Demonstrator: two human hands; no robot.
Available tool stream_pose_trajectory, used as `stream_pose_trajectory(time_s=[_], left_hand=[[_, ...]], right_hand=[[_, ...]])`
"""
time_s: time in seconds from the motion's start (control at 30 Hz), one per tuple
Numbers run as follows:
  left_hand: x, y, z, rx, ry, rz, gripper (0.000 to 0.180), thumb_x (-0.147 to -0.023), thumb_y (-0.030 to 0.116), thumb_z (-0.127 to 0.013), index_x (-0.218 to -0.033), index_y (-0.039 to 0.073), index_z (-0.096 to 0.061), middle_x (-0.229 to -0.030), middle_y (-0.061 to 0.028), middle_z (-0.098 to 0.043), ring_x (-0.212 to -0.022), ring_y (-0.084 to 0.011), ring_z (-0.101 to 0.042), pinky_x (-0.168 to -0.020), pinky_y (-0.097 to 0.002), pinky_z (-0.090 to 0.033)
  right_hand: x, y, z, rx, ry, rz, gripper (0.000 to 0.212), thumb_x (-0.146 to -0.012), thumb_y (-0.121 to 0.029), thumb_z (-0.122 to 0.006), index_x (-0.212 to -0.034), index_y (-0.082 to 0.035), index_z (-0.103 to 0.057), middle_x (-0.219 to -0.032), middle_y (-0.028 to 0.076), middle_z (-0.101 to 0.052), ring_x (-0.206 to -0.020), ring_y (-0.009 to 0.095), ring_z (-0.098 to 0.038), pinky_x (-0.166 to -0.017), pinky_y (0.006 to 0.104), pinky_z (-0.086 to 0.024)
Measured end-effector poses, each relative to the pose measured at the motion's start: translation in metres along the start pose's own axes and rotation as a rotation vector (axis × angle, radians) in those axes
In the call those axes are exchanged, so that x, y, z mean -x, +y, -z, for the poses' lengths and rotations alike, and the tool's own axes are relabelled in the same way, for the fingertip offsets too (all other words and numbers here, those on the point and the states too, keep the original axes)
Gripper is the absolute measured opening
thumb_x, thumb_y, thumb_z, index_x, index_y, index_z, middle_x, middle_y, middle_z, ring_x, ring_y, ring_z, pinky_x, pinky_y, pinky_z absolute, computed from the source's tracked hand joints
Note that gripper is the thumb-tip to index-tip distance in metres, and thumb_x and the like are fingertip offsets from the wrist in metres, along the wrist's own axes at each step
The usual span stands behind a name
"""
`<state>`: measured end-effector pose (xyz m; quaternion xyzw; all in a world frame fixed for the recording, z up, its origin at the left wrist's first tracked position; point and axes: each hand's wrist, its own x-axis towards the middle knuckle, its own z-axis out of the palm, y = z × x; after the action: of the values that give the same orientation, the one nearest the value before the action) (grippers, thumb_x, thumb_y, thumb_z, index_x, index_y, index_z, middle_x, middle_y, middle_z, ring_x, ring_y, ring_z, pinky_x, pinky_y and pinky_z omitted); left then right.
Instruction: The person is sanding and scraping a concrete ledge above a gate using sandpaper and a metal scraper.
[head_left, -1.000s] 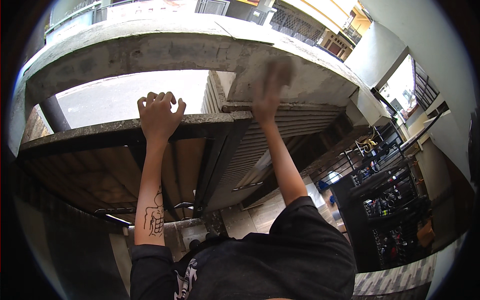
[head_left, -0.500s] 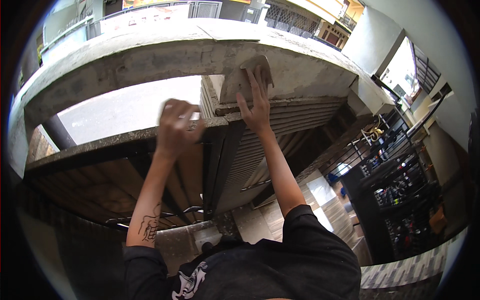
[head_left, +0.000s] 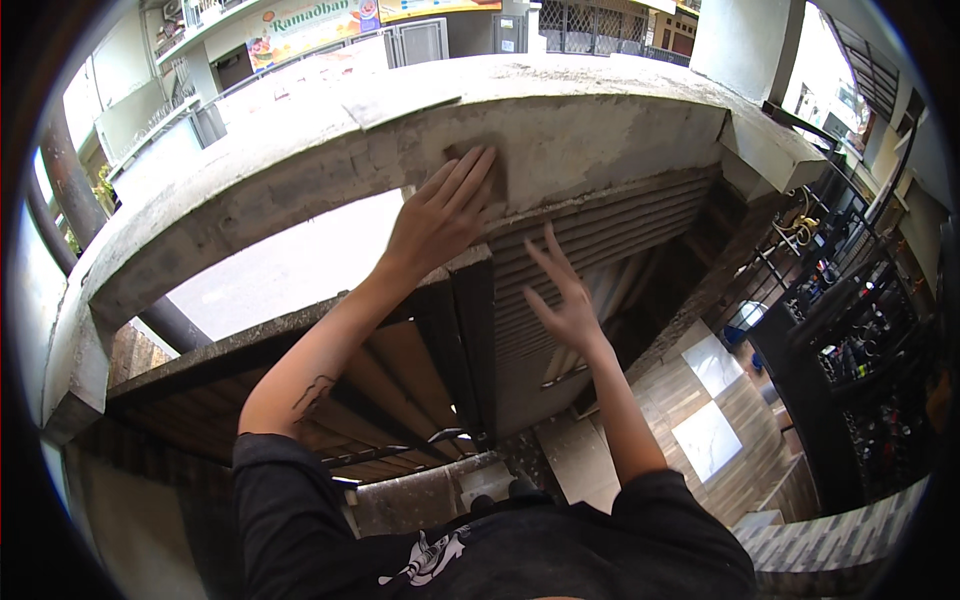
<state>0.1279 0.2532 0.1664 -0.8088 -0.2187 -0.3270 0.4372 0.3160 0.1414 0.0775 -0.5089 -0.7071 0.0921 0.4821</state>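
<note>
My left hand (head_left: 440,215) lies flat against the inner face of a grey plastered beam (head_left: 590,145). Its fingers are stretched out together, over a thin brownish sheet (head_left: 497,180) that is mostly covered and blurred; its exact kind cannot be made out. My right hand (head_left: 565,300) hangs lower and to the right, fingers spread, holding nothing. Behind it is a grey ribbed panel (head_left: 530,290) under the beam; whether the fingers touch it I cannot tell.
On the beam's top lies a flat loose slab (head_left: 405,108). A rough ledge (head_left: 260,325) runs along the opening at left, above brown panels (head_left: 390,390). A white pillar (head_left: 745,50) rises at far right. Below right are a tiled floor (head_left: 650,400) and a black rack (head_left: 850,350).
My right hand has left the sheet on the beam and dropped down to the right. My left hand has moved up and right onto the sheet. The view has shifted.
</note>
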Motion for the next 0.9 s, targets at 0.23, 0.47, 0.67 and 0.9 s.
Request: stream_pose_trajectory(time_s=[0.23,0.47,0.67,0.9], left_hand=[[0.006,-0.003,0.015,-0.037,-0.126,-0.024,0.029,-0.081,0.033,-0.062,-0.093,0.006,-0.061,-0.129,-0.0086,-0.051,-0.124,-0.0193,-0.045,-0.109,-0.0443,-0.028],[-0.012,0.010,-0.006,-0.151,-0.087,0.030,0.050,-0.080,0.030,-0.065,-0.120,0.003,-0.053,-0.133,-0.0094,-0.045,-0.126,-0.0215,-0.041,-0.109,-0.0446,-0.026],[0.007,0.009,-0.007,-0.205,-0.223,0.079,0.073,-0.083,0.051,-0.055,-0.139,0.008,-0.038,-0.149,-0.0056,-0.030,-0.138,-0.0170,-0.025,-0.114,-0.0401,-0.011],[-0.092,0.052,-0.058,-0.103,-0.152,0.071,0.079,-0.085,0.050,-0.051,-0.140,-0.003,-0.030,-0.150,-0.0107,-0.026,-0.139,-0.0200,-0.023,-0.115,-0.0400,-0.013]], right_hand=[[0.195,0.083,0.019,-0.102,-0.194,-0.544,0.047,-0.079,-0.023,-0.064,-0.125,-0.015,-0.057,-0.148,0.018,-0.028,-0.130,0.034,-0.038,-0.104,0.0396,-0.035],[0.301,0.099,0.008,-0.158,-0.276,-0.776,0.045,-0.078,-0.021,-0.066,-0.122,-0.011,-0.059,-0.141,0.024,-0.036,-0.107,0.026,-0.058,-0.082,0.0318,-0.049],[0.277,0.099,0.014,-0.277,-0.209,-0.842,0.042,-0.081,-0.026,-0.063,-0.121,-0.012,-0.060,-0.140,0.022,-0.038,-0.128,0.035,-0.040,-0.104,0.0370,-0.035],[0.166,0.064,0.036,-0.462,-0.211,-0.524,0.040,-0.086,-0.025,-0.059,-0.123,-0.009,-0.058,-0.141,0.018,-0.039,-0.129,0.033,-0.040,-0.105,0.0376,-0.034]])
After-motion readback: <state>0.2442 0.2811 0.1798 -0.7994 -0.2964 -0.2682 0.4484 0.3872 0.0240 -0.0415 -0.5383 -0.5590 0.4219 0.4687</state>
